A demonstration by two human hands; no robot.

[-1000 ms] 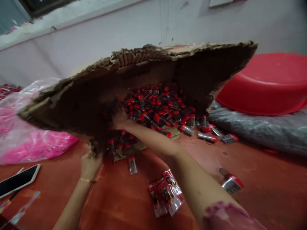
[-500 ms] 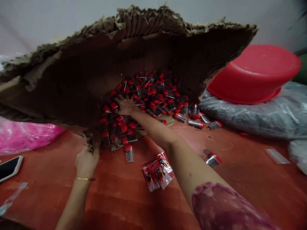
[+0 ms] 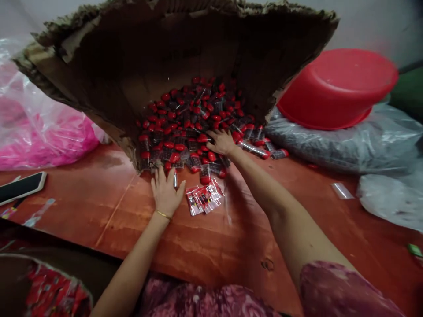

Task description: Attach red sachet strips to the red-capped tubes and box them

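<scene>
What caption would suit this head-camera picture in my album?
Right hand rests on red-capped tubes spilling from a torn cardboard box; left hand flat on the table.

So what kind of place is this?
Probably a small hand-packing workshop: a torn cardboard box spills red-capped vials onto the table, a bag of pink pieces and a bag of dark pieces flank it, and sealed packets lie by the left hand.

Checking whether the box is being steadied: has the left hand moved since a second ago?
Yes. The left hand let go of the cardboard box corner and moved right, now flat on the table beside the red packets.
</scene>
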